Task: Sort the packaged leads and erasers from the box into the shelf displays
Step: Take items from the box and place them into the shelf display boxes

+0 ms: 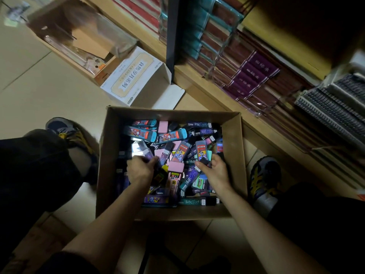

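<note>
Forearms reach into box (110, 155) on floor. Left hand (140, 169) curls round packs (178, 148) in pile; right hand (215, 173) pinches black pack (205, 161). Risk: slick wrappers slip, leads and erasers mixed, wrong slot on shelf (217, 95).

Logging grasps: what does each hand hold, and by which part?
Left hand pinches a glossy purple plastic packet by its near end; right hand grips a slim teal plastic case likewise.
</note>
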`<state>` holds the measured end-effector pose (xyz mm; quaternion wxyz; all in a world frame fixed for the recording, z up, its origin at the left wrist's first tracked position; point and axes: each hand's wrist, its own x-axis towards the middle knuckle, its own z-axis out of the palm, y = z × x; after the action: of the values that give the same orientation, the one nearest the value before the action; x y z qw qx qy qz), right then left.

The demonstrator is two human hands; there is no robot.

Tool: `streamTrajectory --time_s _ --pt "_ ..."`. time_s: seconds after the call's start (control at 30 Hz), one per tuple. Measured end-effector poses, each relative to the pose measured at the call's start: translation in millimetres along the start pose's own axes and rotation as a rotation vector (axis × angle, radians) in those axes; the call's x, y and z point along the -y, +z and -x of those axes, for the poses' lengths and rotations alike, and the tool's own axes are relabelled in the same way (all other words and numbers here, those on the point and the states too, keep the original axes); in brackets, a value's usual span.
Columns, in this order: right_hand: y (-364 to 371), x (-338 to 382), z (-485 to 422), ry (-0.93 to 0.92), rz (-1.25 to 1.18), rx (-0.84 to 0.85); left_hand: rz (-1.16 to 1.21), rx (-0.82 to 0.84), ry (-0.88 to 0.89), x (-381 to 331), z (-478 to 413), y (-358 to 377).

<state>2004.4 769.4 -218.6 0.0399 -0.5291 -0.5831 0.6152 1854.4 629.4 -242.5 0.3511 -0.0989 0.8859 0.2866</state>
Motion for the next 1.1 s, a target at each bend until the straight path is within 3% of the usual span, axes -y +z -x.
streamTrajectory --time_s 0.1,0.23,0.5,0.57,0.77,0.93,1.1 --pt "-4.3 1.4 -1.3 -0.012 0.041 0.011 -0.088 0.092 0.174 6.1 12.2 -0.4" --pt "-14.0 2.9 -1.1 -0.010 -0.027 -0.024 -0.013 0.175 0.333 7.8 25.9 -4.3" --pt "-36.0 21.6 -2.1 -0.061 -0.169 -0.076 0.317 0.296 0.341 -23.7 26.0 -12.0" --pt "-38.9 31.9 -3.1 -0.085 -0.197 -0.062 0.383 0.397 0.343 -36.6 30.3 -11.1" --pt "-37.4 73.7 1.6 -0.095 -0.259 0.146 0.312 0.693 0.358 -68.6 62.7 -6.1" --pt "-34.4 102.4 17.5 -0.161 -0.352 0.169 0.228 0.789 0.496 -79.7 86.3 -12.0" --pt "-38.1 127.9 44.0 -0.216 -0.363 0.120 0.371 0.860 0.561 -99.3 113.1 -22.1"
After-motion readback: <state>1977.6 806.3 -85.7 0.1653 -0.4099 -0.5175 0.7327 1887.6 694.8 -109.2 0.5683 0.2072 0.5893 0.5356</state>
